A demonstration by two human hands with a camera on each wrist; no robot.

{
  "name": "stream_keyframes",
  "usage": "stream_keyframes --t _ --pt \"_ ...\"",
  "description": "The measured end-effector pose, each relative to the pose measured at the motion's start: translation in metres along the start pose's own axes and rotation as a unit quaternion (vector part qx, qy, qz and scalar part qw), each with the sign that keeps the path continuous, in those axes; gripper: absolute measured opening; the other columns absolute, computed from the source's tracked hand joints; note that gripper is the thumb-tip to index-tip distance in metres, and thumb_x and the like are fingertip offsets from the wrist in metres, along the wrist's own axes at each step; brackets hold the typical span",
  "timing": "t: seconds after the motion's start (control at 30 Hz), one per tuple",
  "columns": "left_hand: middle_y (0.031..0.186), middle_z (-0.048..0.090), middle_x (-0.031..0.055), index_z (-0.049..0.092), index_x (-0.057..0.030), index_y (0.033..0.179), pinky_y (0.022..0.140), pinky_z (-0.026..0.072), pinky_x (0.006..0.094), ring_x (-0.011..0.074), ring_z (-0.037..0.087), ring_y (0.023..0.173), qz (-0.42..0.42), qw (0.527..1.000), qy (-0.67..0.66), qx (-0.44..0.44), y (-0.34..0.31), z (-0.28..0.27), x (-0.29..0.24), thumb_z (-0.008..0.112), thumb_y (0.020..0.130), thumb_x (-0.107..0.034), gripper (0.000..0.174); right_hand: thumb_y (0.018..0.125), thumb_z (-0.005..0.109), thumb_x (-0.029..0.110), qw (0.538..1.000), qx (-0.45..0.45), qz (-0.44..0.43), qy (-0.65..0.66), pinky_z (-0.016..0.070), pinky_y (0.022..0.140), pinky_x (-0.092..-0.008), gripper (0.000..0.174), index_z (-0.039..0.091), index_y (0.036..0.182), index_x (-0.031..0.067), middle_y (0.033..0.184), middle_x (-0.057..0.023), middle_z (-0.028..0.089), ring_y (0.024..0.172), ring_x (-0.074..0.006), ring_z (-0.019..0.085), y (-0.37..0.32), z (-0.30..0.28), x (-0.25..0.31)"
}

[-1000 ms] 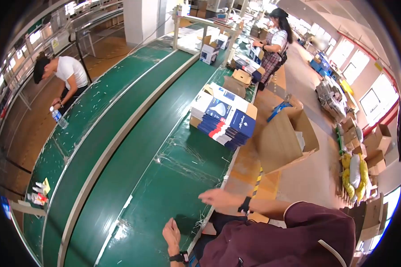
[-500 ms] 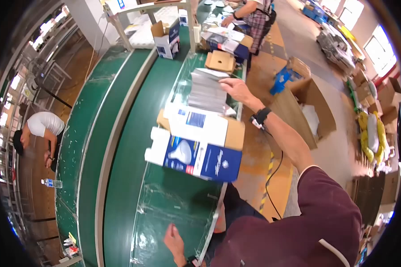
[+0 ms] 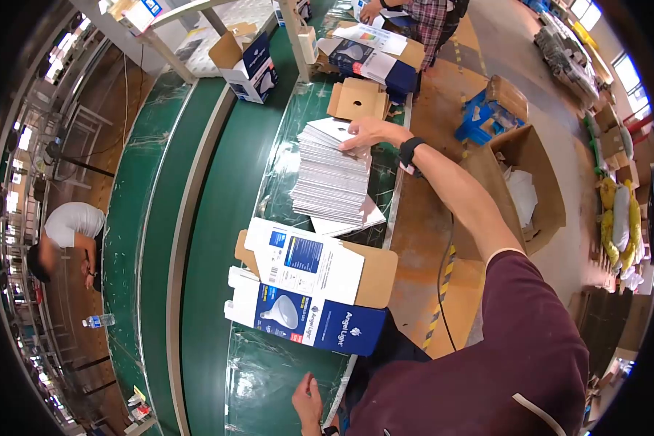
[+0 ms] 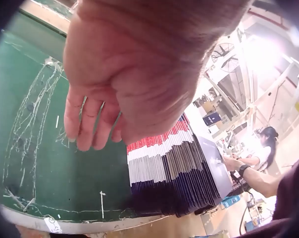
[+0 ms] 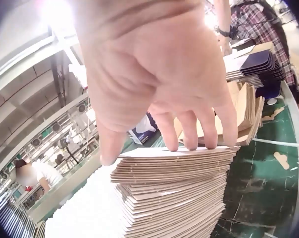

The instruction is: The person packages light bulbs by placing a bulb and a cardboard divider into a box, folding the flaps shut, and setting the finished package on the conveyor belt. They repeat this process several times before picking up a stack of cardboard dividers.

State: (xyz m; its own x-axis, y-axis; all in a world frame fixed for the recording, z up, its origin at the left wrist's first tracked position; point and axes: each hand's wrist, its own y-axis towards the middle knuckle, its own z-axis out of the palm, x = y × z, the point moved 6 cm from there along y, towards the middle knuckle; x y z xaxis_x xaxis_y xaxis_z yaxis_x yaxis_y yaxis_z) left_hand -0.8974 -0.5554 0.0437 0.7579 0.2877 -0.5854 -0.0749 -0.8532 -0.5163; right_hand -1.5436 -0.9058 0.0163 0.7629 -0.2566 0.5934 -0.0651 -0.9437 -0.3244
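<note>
A stack of white cardboard sheets [image 3: 332, 178] lies fanned on the green table, and my right hand [image 3: 370, 134] is at its far end. In the right wrist view, the thumb of this hand is at one edge of the top sheets [image 5: 176, 166] and its fingertips at the opposite edge, gripping them. Nearer to me is a pile of flattened blue-and-white light bulb boxes [image 3: 312, 291], printed "Angel Light". My left hand [image 3: 308, 402] holds nothing and hovers over the table beside that pile, its fingers loosely extended in the left wrist view.
Brown cardboard pieces [image 3: 359, 99] lie beyond the white stack, with another pile of printed boxes [image 3: 374, 62] behind. An upright open box [image 3: 245, 69] stands by the frame post. A large carton [image 3: 534, 189] sits on the floor at right. Two other people are nearby.
My right hand has reached forward from over the near table to the white stack and now grips its top sheets. My left hand stays low over the table. The head view has shifted.
</note>
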Motion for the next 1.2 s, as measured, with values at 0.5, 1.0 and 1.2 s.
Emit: stream_keyframes --t 0.5,1.0,1.2 --pt "0.114 0.075 0.0227 0.071 0.0019 0.127 0.093 0.0550 0.0439 0.0380 0.073 0.104 0.007 0.999 0.008 -0.031 0.011 0.002 -0.027 0.062 0.100 -0.022 0.037 0.075 0.085 0.062 0.988 -0.101 0.072 -0.090 0.0555 0.075 -0.0463 0.072 0.075 0.092 -0.0071 0.088 -0.0229 0.075 0.085 -0.0394 0.073 0.004 -0.003 0.043" --pt "0.114 0.075 0.0224 0.071 0.0006 0.126 0.091 0.0564 0.0434 0.0381 0.073 0.102 0.015 0.999 0.001 -0.042 -0.005 0.021 -0.009 0.064 0.099 -0.021 0.036 0.078 0.073 0.077 0.999 0.013 0.037 0.022 0.0547 0.092 -0.0441 0.093 0.072 0.120 -0.0055 0.114 -0.0268 0.072 0.109 -0.0387 0.069 0.015 -0.001 0.008" --pt "0.113 0.076 0.0214 0.071 -0.0008 0.128 0.091 0.0565 0.0432 0.0371 0.073 0.103 0.000 1.000 0.014 -0.012 -0.005 0.027 -0.017 0.063 0.099 -0.023 0.037 0.078 0.074 0.075 0.996 0.013 0.070 -0.055 0.0540 0.076 -0.0426 0.087 0.075 0.100 -0.0094 0.091 -0.0208 0.074 0.089 -0.0359 0.071 0.042 0.006 0.010"
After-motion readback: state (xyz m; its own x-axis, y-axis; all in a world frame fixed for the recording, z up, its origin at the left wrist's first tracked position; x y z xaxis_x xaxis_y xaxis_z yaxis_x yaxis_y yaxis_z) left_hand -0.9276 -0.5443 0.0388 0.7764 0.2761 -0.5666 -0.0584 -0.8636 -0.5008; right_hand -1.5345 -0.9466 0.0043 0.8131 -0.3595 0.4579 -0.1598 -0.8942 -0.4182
